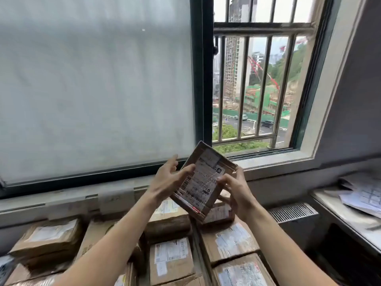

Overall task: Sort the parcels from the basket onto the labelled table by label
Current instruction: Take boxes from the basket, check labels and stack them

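A flat brown cardboard parcel [203, 180] with a white shipping label facing me is held up in front of the window, tilted. My left hand [168, 179] holds its left edge, thumb laid over the label and the other fingers spread behind. My right hand [235, 189] grips the right edge, thumb on the label. Below lie several labelled cardboard parcels [172, 259], packed closely together under my forearms; their container is not visible.
A table [350, 215] with loose printed sheets [365, 195] stands at the right edge. A window sill and frosted pane run behind the parcels, with a barred open window [257, 83] at the right. A vent grille [292, 212] sits below the sill.
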A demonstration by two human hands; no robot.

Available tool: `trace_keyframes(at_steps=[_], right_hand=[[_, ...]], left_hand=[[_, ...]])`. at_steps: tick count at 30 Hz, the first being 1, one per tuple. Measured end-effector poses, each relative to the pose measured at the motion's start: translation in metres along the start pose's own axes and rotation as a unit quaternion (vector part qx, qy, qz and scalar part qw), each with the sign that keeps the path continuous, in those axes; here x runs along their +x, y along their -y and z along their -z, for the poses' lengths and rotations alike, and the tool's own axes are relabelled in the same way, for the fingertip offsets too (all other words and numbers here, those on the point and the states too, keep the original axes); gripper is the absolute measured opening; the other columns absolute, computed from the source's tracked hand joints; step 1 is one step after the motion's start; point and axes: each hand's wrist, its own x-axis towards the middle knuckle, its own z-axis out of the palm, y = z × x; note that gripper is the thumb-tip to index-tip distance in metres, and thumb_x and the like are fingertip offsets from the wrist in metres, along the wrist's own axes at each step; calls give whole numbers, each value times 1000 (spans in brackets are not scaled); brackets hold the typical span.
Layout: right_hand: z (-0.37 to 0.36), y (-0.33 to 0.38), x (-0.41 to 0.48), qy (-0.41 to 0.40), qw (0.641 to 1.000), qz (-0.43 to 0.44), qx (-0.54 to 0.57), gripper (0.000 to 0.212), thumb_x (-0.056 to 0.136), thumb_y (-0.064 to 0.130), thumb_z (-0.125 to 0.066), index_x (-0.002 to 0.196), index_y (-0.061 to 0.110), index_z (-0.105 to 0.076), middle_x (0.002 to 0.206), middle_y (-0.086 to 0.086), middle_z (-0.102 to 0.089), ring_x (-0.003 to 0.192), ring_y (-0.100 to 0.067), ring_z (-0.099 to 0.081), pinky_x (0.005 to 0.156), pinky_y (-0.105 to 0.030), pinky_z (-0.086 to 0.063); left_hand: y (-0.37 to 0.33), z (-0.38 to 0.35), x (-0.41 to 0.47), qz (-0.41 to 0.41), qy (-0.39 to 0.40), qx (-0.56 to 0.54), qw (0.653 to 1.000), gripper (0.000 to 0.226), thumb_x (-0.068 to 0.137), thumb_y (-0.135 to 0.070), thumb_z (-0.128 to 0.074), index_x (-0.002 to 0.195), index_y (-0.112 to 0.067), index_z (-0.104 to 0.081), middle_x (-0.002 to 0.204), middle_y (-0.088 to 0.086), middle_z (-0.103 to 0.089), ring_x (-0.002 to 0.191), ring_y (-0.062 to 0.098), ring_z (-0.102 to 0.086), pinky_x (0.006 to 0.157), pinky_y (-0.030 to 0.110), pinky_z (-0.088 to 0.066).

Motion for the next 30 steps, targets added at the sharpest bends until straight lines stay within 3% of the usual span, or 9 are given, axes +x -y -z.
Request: trace_keyframes(at_steps=[4,7,10,13,17,19,21,24,30], right_hand=[[-4,-66,18,-75,978,-128,148,48,88,13,-69,122,27,-38,95,-11,-60,70,-24,-60,60,-34,-50],[-15,-118,15,-85,963,-201,160,60,86,13,-74,129,25,-34,105,-15,-64,83,-29,-64,62,-38,-52],[-32,-161,5,-108,949,-260,140,68,81,13,-79,131,20,-34,116,-20,-60,96,-32,-64,66,-39,-54],[-51,-192,-10,-129,936,-314,92,76,68,24,-84,125,17,-36,114,-20,-60,90,-31,-61,65,-37,-50],[-61,-236,-13,-129,931,-339,46,102,39,43,-80,125,19,-30,120,-17,-59,100,-33,-66,93,-52,-58],[-67,-247,-8,-126,930,-343,30,108,37,45,-81,127,20,-26,121,-14,-57,103,-32,-66,100,-54,-55],[-76,-245,-7,-135,928,-346,24,105,51,39,-86,132,18,-23,124,-14,-54,103,-31,-64,102,-53,-54],[-92,-245,0,-170,924,-342,11,77,82,20,-81,133,14,-24,128,-15,-50,95,-25,-59,101,-50,-53],[-106,-255,13,-204,918,-336,-49,67,88,28,-79,130,19,-27,123,-9,-55,102,-27,-59,94,-46,-52]], left_hand=[[49,-10,-14,124,-140,2,982,98,89,-55,-73,163,-15,-23,169,8,-27,153,24,-29,123,43,-28],[96,-18,-34,236,-169,-81,954,84,91,-57,-70,157,-14,-39,158,5,-46,144,26,-44,120,44,-34],[159,-25,-53,312,-153,-140,927,71,82,-68,-72,134,-20,-68,127,-2,-73,117,19,-67,109,41,-47],[190,-34,-66,357,-139,-172,907,46,97,-50,-66,122,-13,-73,107,-1,-80,104,19,-74,97,35,-54],[207,-42,-66,371,-172,-189,893,22,104,-32,-61,111,-15,-73,97,1,-80,94,19,-75,74,30,-55],[218,-40,-62,377,-168,-191,890,22,105,-31,-59,114,-15,-72,100,2,-79,95,19,-74,78,32,-57],[239,-36,-55,384,-165,-188,889,30,103,-35,-61,123,-14,-71,108,3,-77,101,22,-73,95,40,-57],[271,-28,-40,381,-148,-175,896,34,102,-36,-61,129,-16,-69,112,0,-76,106,20,-71,104,44,-54],[293,-29,-25,372,-151,-124,907,37,105,-35,-51,131,-13,-65,111,0,-70,111,26,-64,103,39,-49]])
